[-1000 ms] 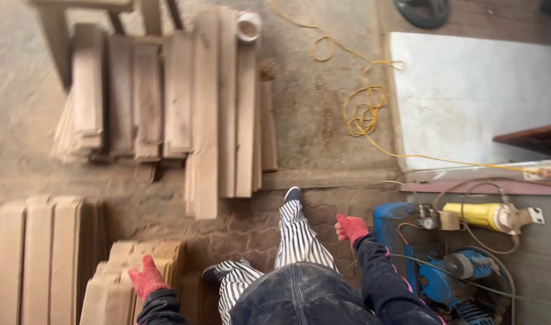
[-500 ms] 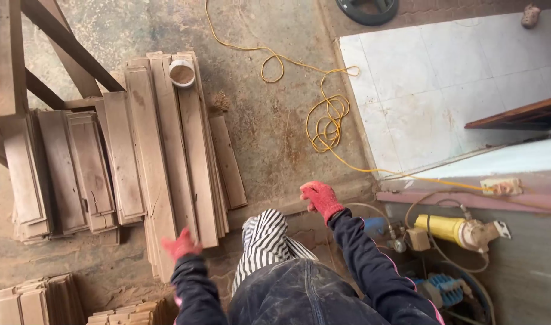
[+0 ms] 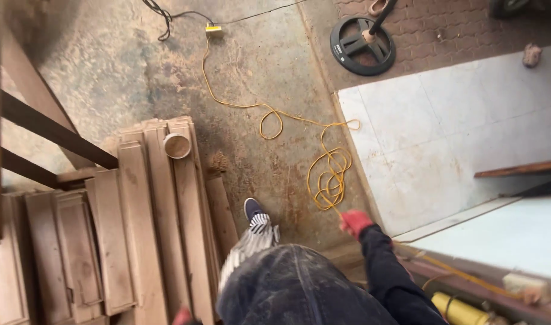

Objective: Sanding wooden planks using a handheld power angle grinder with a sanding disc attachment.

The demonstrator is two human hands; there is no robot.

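I look straight down at myself walking over a dusty concrete floor. My right hand (image 3: pixel 355 221), in a red glove with a dark sleeve, swings at my side with the fingers curled and nothing in it, just below a coil of yellow cable (image 3: pixel 329 174). Only a sliver of my left hand's red glove (image 3: pixel 182 315) shows at the bottom edge, over a stack of long wooden planks (image 3: pixel 149 241). My striped trouser leg and dark shoe (image 3: pixel 253 209) step forward beside the planks.
A small round pot (image 3: pixel 177 145) sits on the planks. Dark wooden frame beams (image 3: pixel 47 129) cross the left. A white tiled slab (image 3: pixel 444 132) lies to the right, a black round stand base (image 3: pixel 363 45) beyond it, and a yellow machine part (image 3: pixel 462 310) at bottom right.
I have walked forward: planks and cable slid down the view, and the blue machine is out of sight. My left hand dropped to the bottom edge; my right hand stayed at my side.
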